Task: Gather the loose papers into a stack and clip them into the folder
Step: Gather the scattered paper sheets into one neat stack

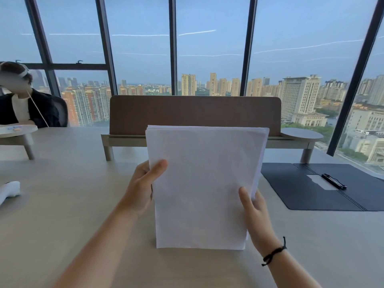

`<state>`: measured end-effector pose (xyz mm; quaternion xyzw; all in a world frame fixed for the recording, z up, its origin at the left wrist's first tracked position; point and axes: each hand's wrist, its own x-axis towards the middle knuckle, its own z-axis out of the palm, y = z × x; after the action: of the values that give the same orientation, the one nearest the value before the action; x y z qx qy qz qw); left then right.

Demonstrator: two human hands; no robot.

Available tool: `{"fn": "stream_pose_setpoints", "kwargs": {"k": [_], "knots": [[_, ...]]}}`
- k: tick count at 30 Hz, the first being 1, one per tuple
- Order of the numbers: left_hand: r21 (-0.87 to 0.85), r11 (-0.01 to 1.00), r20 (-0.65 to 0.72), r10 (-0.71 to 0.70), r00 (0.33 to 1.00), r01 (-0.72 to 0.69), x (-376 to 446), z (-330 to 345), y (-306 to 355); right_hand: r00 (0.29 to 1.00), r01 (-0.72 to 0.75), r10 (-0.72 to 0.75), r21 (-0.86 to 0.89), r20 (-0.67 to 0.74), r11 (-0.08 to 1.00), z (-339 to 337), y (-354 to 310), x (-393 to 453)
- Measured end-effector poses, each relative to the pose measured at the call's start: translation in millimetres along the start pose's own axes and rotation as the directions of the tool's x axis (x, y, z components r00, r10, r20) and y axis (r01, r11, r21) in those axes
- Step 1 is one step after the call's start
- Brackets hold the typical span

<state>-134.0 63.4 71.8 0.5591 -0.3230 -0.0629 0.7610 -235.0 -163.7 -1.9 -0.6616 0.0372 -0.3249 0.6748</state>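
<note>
White paper stack (201, 183) upright on table (62, 204), edges slightly uneven.

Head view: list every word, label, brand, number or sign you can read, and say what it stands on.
Nothing can be read.
Paper stack, held upright by the left hand and right hand: the facing sheet looks blank.
Small side table at far left: blue and orange marks, too blurred to read.
Open folder: no label visible.
</note>
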Motion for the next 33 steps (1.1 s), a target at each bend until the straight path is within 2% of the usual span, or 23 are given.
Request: {"fn": "stream_pose_setpoints", "kwargs": {"k": [5,11,14,16,21,23,27,30,33], "knots": [[-0.056,0.998,-0.080,-0.039,0.996,0.034,-4,-3,-17,0.996,-0.070,0.070,0.006,0.060,0.997,9,9,-11],[-0.037,0.997,-0.082,-0.075,0.994,0.072,0,1,-16,0.993,-0.057,0.049,0.073,0.109,0.996,5,-37,14],[-0.085,0.992,-0.221,-0.111,0.969,0.095,9,15,-7,0.995,-0.049,0.041,0.086,0.092,0.995,12,-60,25],[-0.110,0.993,-0.260,-0.070,0.963,0.042,23,24,7,0.998,-0.020,0.014,0.099,0.061,0.995,18,-75,35],[-0.155,0.988,-0.157,-0.027,0.987,0.002,38,26,28,0.993,0.103,-0.106,0.078,0.042,0.992,18,-96,52],[-0.133,0.990,-0.137,-0.073,0.988,0.055,31,17,12,0.995,0.054,-0.059,0.064,0.081,0.997,10,-81,46],[-0.027,0.979,-0.048,-0.205,0.978,0.204,11,6,-21,0.973,-0.143,0.120,0.110,0.195,0.984,-8,-46,25],[-0.012,0.961,0.010,-0.277,0.961,0.277,8,1,-31,0.970,-0.159,0.111,0.218,0.215,0.963,-15,-52,29],[0.007,0.948,0.022,-0.319,0.948,0.319,10,3,-35,0.967,-0.167,0.113,0.234,0.229,0.958,-15,-62,35]]}}
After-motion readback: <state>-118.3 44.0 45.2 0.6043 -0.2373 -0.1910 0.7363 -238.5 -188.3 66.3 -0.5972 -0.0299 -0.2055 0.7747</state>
